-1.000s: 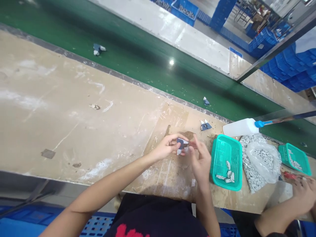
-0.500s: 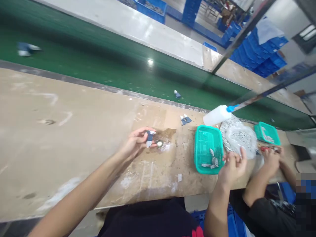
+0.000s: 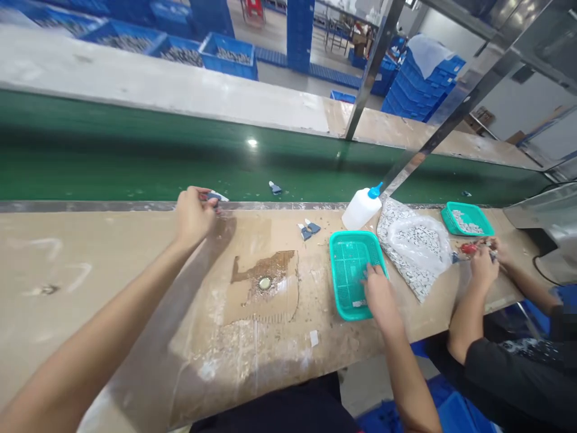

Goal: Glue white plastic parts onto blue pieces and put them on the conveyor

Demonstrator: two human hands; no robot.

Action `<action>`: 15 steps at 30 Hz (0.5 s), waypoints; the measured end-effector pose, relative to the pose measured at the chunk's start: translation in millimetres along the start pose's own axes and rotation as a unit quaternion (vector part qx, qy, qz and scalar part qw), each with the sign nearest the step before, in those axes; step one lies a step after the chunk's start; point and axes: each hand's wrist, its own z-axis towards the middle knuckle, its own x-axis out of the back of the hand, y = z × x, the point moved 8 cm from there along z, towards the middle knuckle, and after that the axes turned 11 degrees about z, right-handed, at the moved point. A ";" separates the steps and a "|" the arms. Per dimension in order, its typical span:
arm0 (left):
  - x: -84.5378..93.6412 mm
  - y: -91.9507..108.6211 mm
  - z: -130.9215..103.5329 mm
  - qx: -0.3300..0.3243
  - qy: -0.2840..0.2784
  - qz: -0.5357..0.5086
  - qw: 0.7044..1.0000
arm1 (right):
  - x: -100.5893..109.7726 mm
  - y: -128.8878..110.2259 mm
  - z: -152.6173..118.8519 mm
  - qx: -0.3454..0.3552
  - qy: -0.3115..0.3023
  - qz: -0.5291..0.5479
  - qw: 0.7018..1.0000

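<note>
My left hand (image 3: 195,216) is closed in a pinch on a small dark-blue and white plastic piece (image 3: 217,196), held above the near edge of the green conveyor belt (image 3: 135,174). My right hand (image 3: 379,294) reaches into a green plastic basket (image 3: 334,282). Its fingers are drawn together at the basket's right side, and what they pinch is hard to make out. A small grey piece (image 3: 359,303) lies on the basket floor below them. Two similar blue and white pieces (image 3: 309,229) rest on the table behind the basket, and another piece (image 3: 274,188) lies on the belt.
A white squeeze bottle (image 3: 361,208) with a blue cap stands behind the basket. Beside it lies a clear bag of small white parts (image 3: 417,240). A round metal disc (image 3: 264,282) sits on stained cardboard. At right, a co-worker's hands (image 3: 485,261) hold something red near another green basket (image 3: 469,219).
My left hand has carried the blue and white piece from beside the round disc to the belt edge. My right hand has moved from beside the basket into it. The view has shifted.
</note>
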 end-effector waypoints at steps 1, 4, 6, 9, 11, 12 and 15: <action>1.5 -0.3 10.3 -0.009 0.016 0.022 1.000 | -3.9 1.4 2.9 -0.005 -0.003 0.002 1.000; -1.9 -0.4 34.9 -0.039 0.025 0.060 0.997 | -6.7 2.8 8.7 0.009 0.002 0.032 0.999; -7.5 -4.4 47.4 -0.036 0.017 0.083 0.996 | -3.0 2.5 9.3 0.029 0.009 0.048 0.998; -12.7 -12.4 57.4 -0.003 0.024 0.116 0.993 | 8.9 2.0 3.3 0.047 0.024 0.121 0.991; -16.4 -7.9 58.7 -0.010 0.031 0.131 0.991 | 17.8 3.5 -6.0 0.032 0.026 0.263 0.964; -20.4 -0.7 58.6 -0.032 0.028 0.134 0.990 | 21.2 4.2 -12.1 0.015 0.024 0.350 0.936; -43.5 34.8 55.2 -0.145 -0.027 0.124 0.981 | 26.2 -0.7 -32.8 -0.037 0.020 0.546 0.837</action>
